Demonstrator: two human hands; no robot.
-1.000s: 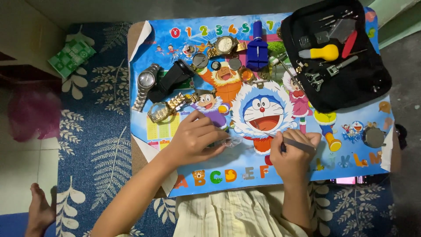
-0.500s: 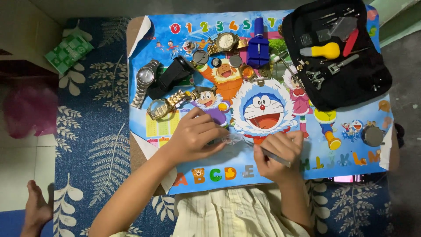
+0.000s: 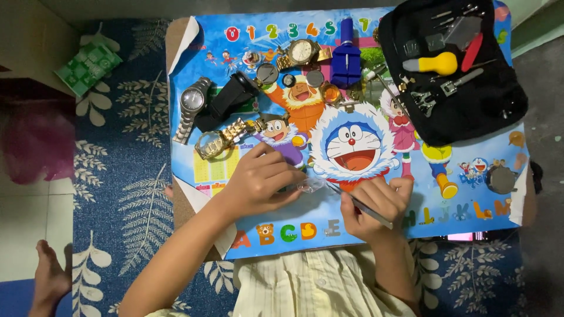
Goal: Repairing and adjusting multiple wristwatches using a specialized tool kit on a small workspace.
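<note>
Left hand: the left hand (image 3: 258, 179) lies palm down on the counter (image 3: 470, 149), fingers curled over a small clear part (image 3: 310, 185) that shows just past the fingertips; it presses or pinches this piece, though how much of it lies under the fingers is hidden.
Right hand: the right hand (image 3: 373, 205) is closed in a pen-like grip around a thin metal tool (image 3: 359, 204), whose tip points up and left toward the clear part.
Clear part: it sits on the cartoon mat between the two hands, just below the big blue-and-white cartoon face (image 3: 351, 145); whether the tool tip touches it cannot be told.
Counter: a small low one, covered by a bright mat with cartoon figures, numbers along the far edge and letters along the near edge.
Watches: a silver wristwatch (image 3: 191, 105) lies at the left of the mat, a gold-coloured watch (image 3: 220, 140) just below it, and another gold-toned watch (image 3: 302, 53) near the far edge.
Black strap: a dark strap piece (image 3: 230, 100) lies beside the silver wristwatch.
Blue tool: a blue block-shaped tool (image 3: 345, 56) stands right of the far watch.
Tool case: an open black case (image 3: 470, 111) at the far right corner holds a yellow-handled tool (image 3: 437, 62), a red tool (image 3: 474, 51) and several small metal pieces.
Floor: a blue leaf-patterned rug (image 3: 129, 194) lies under the counter.
</note>
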